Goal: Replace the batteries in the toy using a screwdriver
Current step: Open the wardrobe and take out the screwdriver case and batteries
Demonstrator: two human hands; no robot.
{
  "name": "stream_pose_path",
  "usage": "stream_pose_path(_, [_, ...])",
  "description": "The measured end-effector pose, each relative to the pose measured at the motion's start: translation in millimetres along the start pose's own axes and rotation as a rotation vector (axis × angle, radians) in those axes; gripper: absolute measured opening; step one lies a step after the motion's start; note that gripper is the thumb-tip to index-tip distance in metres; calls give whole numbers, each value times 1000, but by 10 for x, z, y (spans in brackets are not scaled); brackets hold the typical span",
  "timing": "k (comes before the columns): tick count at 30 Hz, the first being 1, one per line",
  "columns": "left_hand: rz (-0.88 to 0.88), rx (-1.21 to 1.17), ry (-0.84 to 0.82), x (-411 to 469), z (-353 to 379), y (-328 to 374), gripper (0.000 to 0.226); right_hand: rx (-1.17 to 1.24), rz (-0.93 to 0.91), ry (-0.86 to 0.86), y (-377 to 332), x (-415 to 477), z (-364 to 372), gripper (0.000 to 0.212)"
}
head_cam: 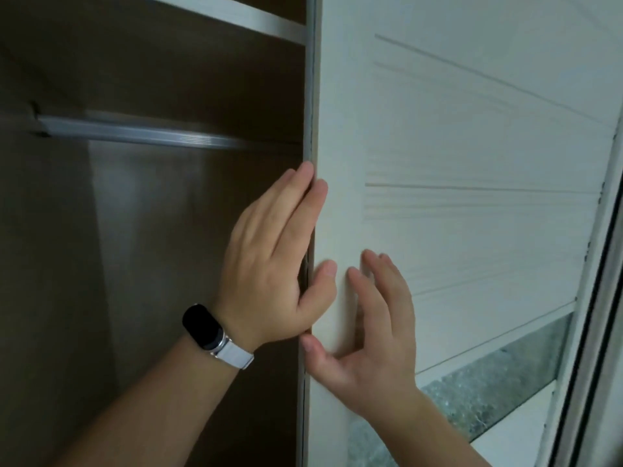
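No toy, battery or screwdriver is in view. Both hands are on a white sliding wardrobe door (472,163). My left hand (273,264), with a dark smartwatch on a white strap at the wrist, lies flat along the door's left edge, fingers straight, thumb on the front face. My right hand (367,335) presses flat on the door face just below and to the right, fingers spread, thumb at the edge. Neither hand holds a separate object.
Left of the door the wardrobe stands open, with a dark brown interior (151,247), a metal hanging rail (141,133) and a white-edged shelf (236,15) above. A frosted glass panel (488,389) crosses the door's lower part. A door frame (593,298) runs down the right.
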State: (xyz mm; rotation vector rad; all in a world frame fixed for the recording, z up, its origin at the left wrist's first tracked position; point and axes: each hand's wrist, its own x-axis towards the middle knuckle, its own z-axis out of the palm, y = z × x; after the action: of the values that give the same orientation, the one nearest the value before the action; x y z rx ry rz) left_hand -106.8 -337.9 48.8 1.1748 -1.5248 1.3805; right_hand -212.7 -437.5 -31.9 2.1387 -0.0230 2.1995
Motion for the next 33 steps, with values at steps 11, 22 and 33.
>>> stream_pose_path(11, [14, -117, -17, 192, 727, 219, 67, 12, -39, -16, 717, -43, -210, 67])
stream_pose_path(22, [30, -252, -87, 338, 1478, 457, 77, -153, 23, -172, 1323, -332, -543, 68])
stream_pose_path(33, [46, -321, 32, 391, 2095, 599, 71, -229, 96, -282, 1698, -423, -698, 69])
